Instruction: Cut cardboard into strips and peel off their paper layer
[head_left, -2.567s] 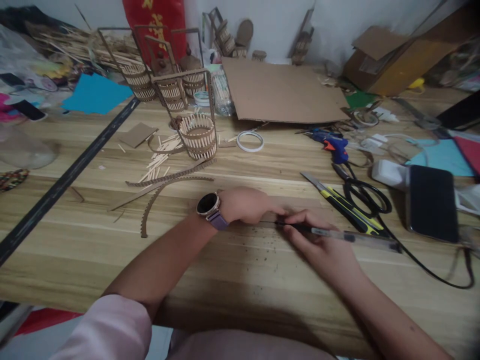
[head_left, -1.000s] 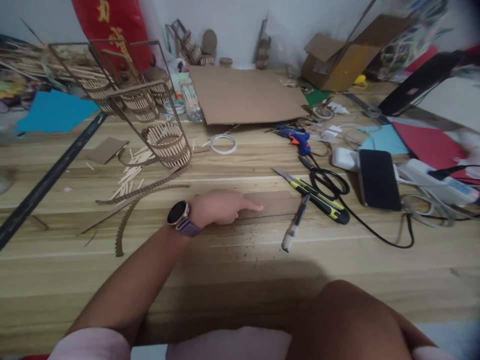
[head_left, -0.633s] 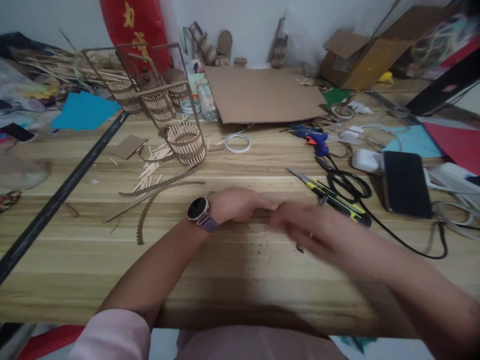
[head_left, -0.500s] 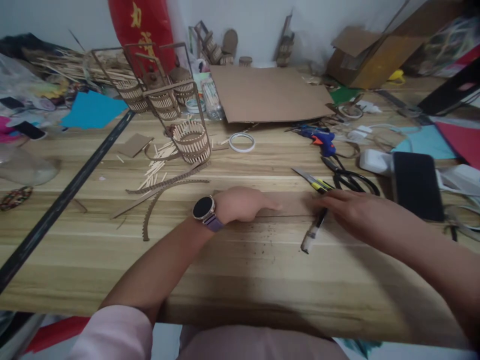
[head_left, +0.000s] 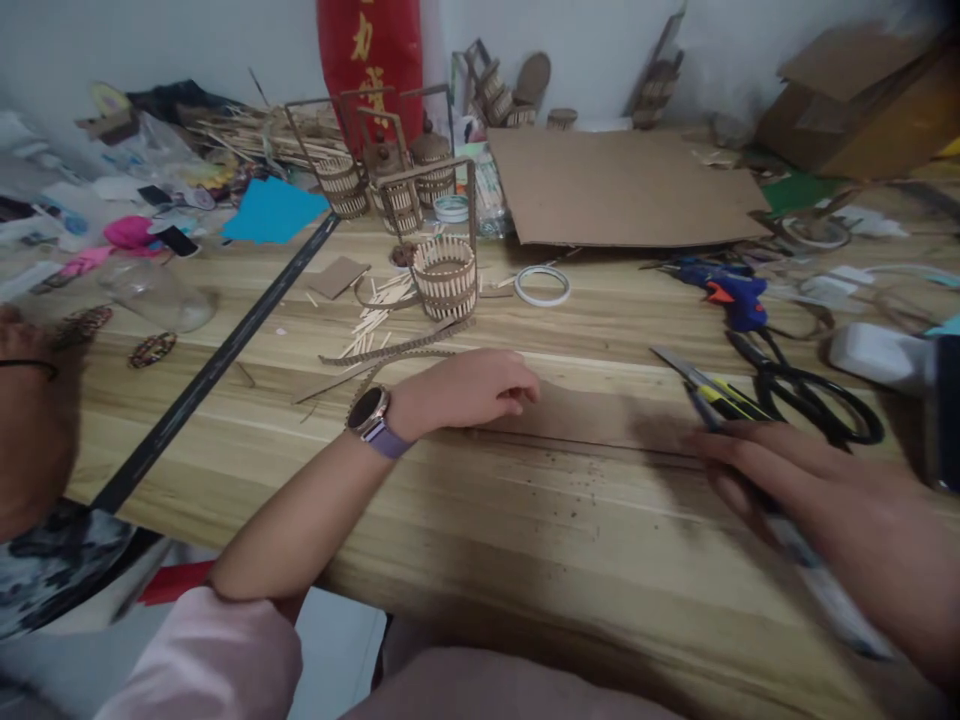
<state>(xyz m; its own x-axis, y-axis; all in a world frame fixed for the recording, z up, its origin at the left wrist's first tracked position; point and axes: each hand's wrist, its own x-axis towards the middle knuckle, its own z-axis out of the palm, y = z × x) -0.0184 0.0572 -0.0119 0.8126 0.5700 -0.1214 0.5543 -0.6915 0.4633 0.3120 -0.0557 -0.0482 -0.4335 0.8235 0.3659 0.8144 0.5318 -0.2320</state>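
Note:
My left hand (head_left: pixel 480 388), below a watch on the wrist, rests with curled fingers at the left end of a flat brown strip (head_left: pixel 600 418). Whether it pinches anything is hidden. My right hand (head_left: pixel 780 470) is closed round a pen (head_left: pixel 832 600), whose pale barrel sticks out below the palm. Just beyond that hand lie a yellow and black cutter (head_left: pixel 724 397) and black-handled scissors (head_left: pixel 817 400). Small dark crumbs are scattered on the wood in front of the strip.
Small stick baskets (head_left: pixel 445 275), loose sticks and notched strips lie behind my left hand. A tape roll (head_left: pixel 541 286), a cardboard sheet (head_left: pixel 622 190) and a blue glue gun (head_left: pixel 742 300) are further back. Another person's arm (head_left: pixel 30 430) is at the left edge.
My right hand has picked up the pen and moved toward the right. My left hand has drawn back its extended finger. The view has turned left, showing another person's arm.

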